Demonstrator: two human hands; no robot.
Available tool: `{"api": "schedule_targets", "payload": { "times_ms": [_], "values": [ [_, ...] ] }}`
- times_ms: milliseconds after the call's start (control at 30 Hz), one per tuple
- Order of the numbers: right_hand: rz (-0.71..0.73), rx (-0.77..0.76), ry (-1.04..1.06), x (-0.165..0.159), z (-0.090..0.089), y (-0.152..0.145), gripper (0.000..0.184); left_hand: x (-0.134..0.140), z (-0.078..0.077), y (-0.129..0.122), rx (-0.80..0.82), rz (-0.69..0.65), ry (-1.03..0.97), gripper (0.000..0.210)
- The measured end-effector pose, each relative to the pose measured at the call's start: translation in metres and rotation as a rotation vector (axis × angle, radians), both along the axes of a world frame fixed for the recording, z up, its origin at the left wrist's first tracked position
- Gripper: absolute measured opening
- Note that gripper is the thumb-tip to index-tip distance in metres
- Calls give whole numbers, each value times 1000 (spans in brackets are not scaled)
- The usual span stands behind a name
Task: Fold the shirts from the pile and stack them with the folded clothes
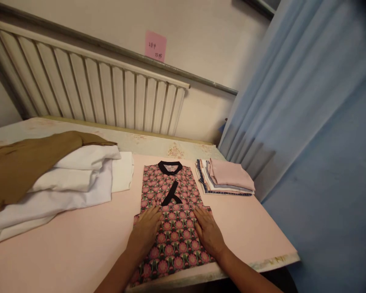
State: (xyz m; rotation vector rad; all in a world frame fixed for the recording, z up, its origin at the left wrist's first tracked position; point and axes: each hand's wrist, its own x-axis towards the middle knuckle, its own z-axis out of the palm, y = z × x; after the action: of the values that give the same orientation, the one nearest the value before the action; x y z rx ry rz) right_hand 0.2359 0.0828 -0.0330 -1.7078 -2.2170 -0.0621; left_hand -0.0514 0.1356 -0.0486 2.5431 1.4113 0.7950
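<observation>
A floral shirt (173, 240) in pink and black lies flat on the table, partly folded, its black collar (170, 167) toward the wall. Two black sleeve bands (172, 194) cross on its front, near the middle. On the shirt's left side rests my left hand (146, 226), palm down with the fingers stretched out. My right hand (208, 228) lies flat on the right side, fingers also extended. Neither hand grips the cloth. Below my hands the lower part of the shirt reaches the table's front edge.
A stack of folded clothes (228, 177) sits to the right. Loose white garments (79, 179) and a brown garment (36, 162) are heaped at left. The pink table cover (88, 244) ends at the front edge. Behind are a radiator (110, 89) and, at right, a blue curtain (317, 162).
</observation>
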Motion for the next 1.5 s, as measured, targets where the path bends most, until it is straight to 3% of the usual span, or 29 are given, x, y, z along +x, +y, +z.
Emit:
{"api": "schedule_targets", "payload": {
  "times_ms": [233, 433, 633, 767, 1000, 1133, 1267, 1367, 1500],
  "values": [
    [25, -28, 72, 3, 2, -5, 45, -8, 1, 8, -21, -49, -51, 35],
    [131, -136, 46, -9, 16, -60, 52, -12, 0, 10, -27, -100, -65, 36],
    [203, -72, -30, -17, -5, -103, 64, -13, 7, 7, -51, -154, -64, 33],
    [230, 7, -71, -21, -17, -100, 60, -13, 10, 6, -60, -169, -77, 33],
    [311, 166, -124, -46, -10, -82, 67, -16, 17, 5, -77, -220, -97, 32],
    [331, 218, -94, -58, 3, -73, 59, -16, 19, 6, -136, -210, -105, 34],
    [252, 131, -2, -61, 22, -65, 41, -18, 17, 9, -188, -212, -125, 36],
    [236, 101, 74, -55, 34, -60, 38, -22, 17, 10, -217, -217, -166, 41],
    [180, 53, 184, -43, 49, -55, 35, -30, 30, 7, -356, -205, -252, 50]
  ]
}}
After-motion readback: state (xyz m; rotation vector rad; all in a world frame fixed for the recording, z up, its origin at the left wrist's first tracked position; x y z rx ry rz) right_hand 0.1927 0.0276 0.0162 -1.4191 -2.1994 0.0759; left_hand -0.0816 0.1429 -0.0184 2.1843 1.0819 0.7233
